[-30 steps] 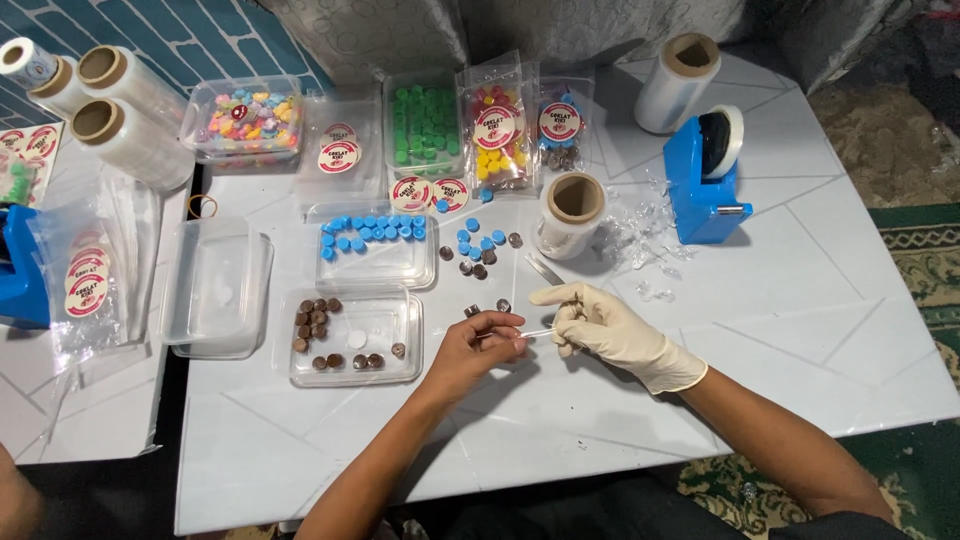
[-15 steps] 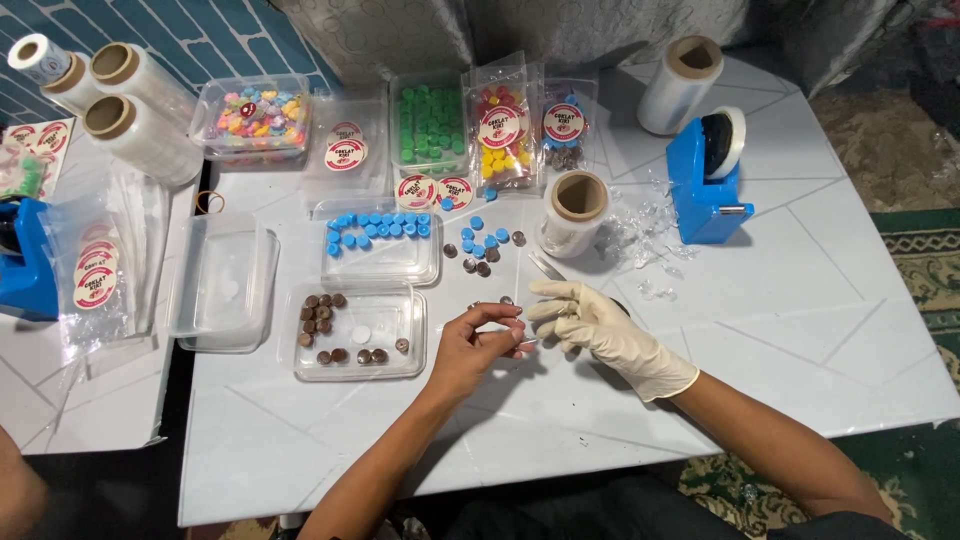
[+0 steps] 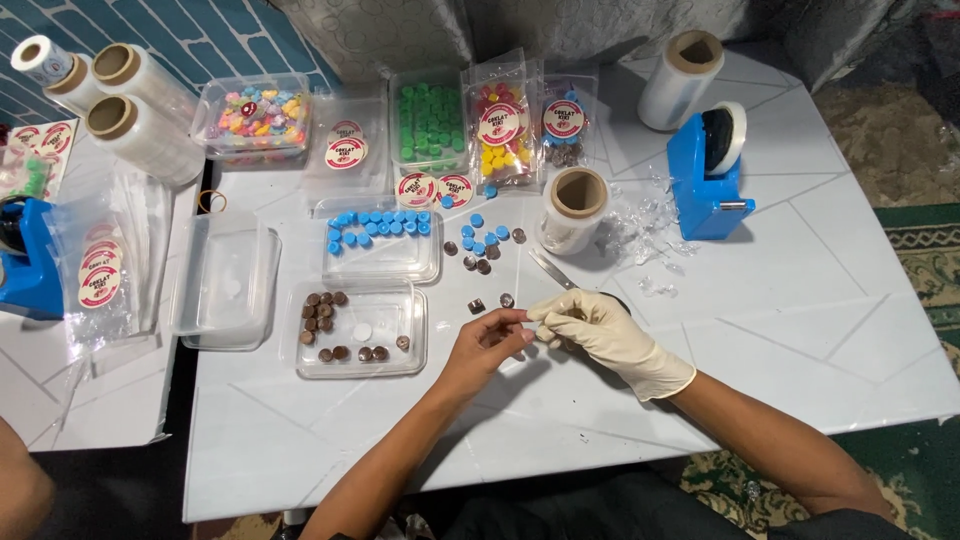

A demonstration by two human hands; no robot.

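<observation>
While pinched between both hands' fingertips, small piece unclear; left hand (image 3: 490, 345) bare, right hand (image 3: 590, 330) gloved.

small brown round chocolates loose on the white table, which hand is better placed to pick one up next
Left, probably: the bare left hand lies just below the small brown round chocolates, while the white-gloved right hand sits farther to their right.

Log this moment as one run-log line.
left hand: bare, fingertips pinched against right's | right hand: gloved, pinching something too small to tell | nearby: tray of brown pieces, scissors, white table
</observation>
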